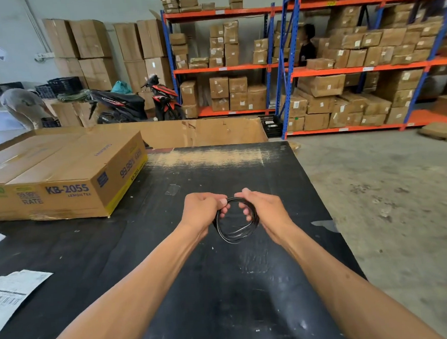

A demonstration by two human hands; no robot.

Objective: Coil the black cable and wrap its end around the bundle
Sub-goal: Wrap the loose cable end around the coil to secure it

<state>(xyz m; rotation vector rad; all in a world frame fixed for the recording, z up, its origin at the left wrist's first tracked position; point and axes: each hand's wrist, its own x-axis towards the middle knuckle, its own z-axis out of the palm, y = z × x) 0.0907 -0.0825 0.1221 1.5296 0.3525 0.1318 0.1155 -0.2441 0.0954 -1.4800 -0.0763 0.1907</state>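
Black cable (236,232) coiled, in both hands' grip, near box (67,177) marked "KB-2055".

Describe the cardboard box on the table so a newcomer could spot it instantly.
On the black table, look to the far left corner. The long brown cardboard box lies flat there, printed "KB-2055" in blue with a yellow edge stripe, unlike the plain, unprinted cartons on the shelves.
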